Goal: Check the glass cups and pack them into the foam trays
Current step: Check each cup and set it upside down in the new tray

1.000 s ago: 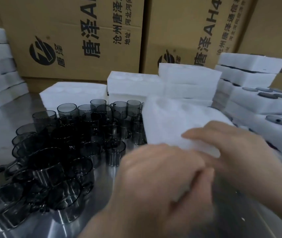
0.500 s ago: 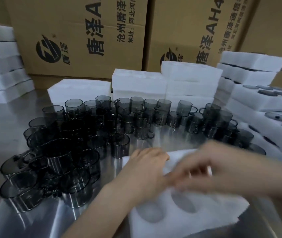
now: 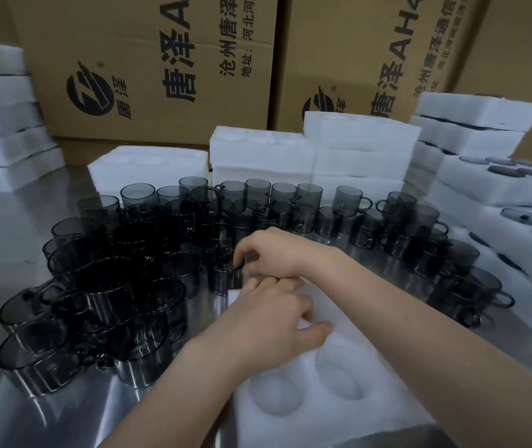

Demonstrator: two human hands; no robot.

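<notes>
pinching cup (image 3: 224, 281), right hand (image 3: 271, 250), left hand (image 3: 274, 321) on tray (image 3: 384, 360)

The steel table (image 3: 15, 221) is shiny and mirrors what stands on it. A crowd of smoked glass cups (image 3: 122, 286) with handles fills its left and middle, upright and packed close, and trails off to the right. One cup (image 3: 224, 281) stands just beside the far corner of a white foam tray (image 3: 339, 399), which lies flat near the front, round pockets up. Foam tray stacks (image 3: 290, 156) sit along the back
</notes>
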